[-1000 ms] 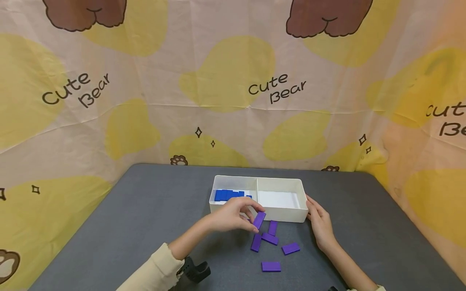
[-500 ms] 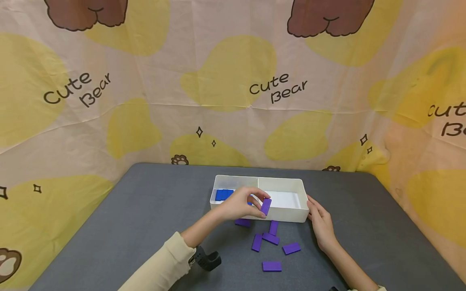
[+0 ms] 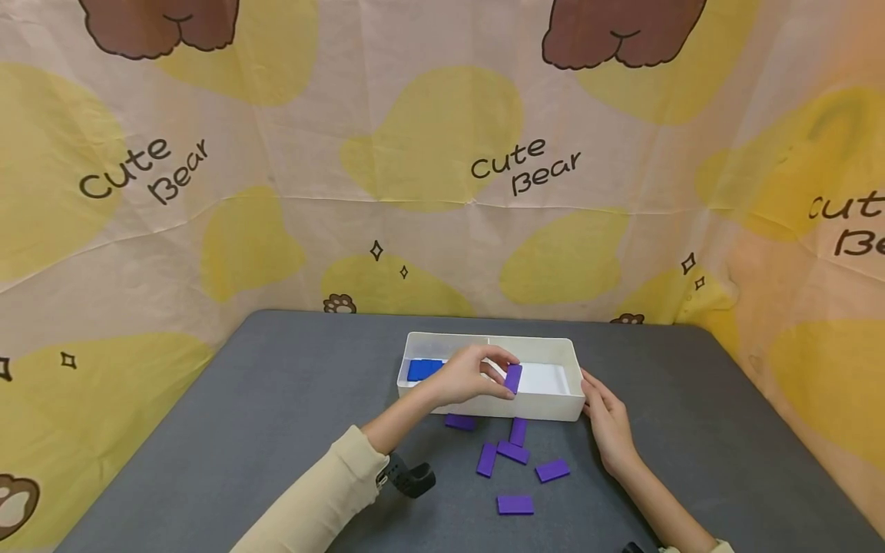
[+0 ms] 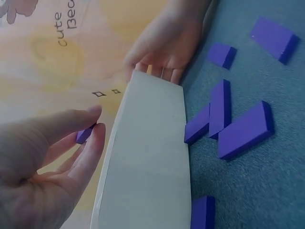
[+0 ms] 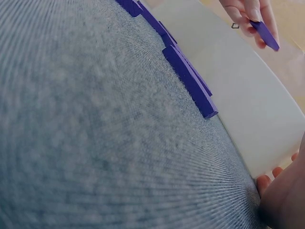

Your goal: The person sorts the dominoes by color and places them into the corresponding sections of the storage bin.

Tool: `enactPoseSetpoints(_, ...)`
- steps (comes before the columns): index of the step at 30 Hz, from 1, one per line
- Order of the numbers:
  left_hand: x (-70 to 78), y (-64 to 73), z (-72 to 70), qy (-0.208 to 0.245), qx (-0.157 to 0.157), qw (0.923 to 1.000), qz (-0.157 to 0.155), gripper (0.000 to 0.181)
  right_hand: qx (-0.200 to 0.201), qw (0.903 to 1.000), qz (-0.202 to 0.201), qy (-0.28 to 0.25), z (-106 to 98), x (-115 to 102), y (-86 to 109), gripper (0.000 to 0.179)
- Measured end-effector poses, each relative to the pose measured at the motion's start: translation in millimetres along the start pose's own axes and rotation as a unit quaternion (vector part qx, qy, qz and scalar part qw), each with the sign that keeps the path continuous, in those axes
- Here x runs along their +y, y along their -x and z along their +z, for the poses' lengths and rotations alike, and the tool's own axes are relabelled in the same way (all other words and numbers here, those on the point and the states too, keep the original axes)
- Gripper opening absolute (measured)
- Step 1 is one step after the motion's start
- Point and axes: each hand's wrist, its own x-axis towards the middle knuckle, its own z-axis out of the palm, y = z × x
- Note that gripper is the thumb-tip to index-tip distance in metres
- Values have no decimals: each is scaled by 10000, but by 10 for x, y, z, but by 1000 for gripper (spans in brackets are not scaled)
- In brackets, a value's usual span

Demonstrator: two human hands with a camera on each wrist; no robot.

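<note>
Between the thumb and fingers of my left hand [image 3: 473, 376] is a purple domino-like block [image 3: 513, 379], held tilted up. It is above the near wall of a white two-part box [image 3: 549, 407], by the right compartment. In the left wrist view the pinched block [image 4: 85, 135] shows only in part. My right hand [image 3: 610, 426] touches the box's right end with its fingers fairly straight. Blue blocks [image 3: 423, 370] lie in the left compartment, partly hidden by my left hand.
Several purple blocks lie on the dark grey table [image 3: 311, 430] before the box, among them a crossed pair [image 3: 513, 452], one farther right [image 3: 552, 471] and one nearest [image 3: 515, 504]. A patterned cloth [image 3: 429, 153] hangs behind the table.
My left hand has lifted the purple block from in front of the box and carried it up and right to the right compartment's near wall. My right hand has stayed at the box end.
</note>
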Motion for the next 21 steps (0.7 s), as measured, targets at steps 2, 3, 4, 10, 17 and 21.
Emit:
enactPoseSetpoints(2,-3,-39,11,15,52,10000,-45,50,1,10000,8,13,2,-5,1,55)
enactPoseSetpoints(3,-2,-57,18,28,75,9999,-71,50,1,10000,14,14,3,-6,0,56)
enactPoseSetpoints(4,0,-75,25,56,101,9999,-90,50,4,10000,20,12,3,-7,0,56)
enactPoseSetpoints(10,3,-212,70,151,176,9996,-137,49,25,10000,58,17,2,-2,-6,56)
enactPoseSetpoints(17,2,-389,148,-82,243,9995,-164,48,4,10000,56,32,2,-2,-5,56)
enactPoseSetpoints(21,-12,-472,211,-113,288,9993,-197,47,6,10000,62,38,3,-4,-3,55)
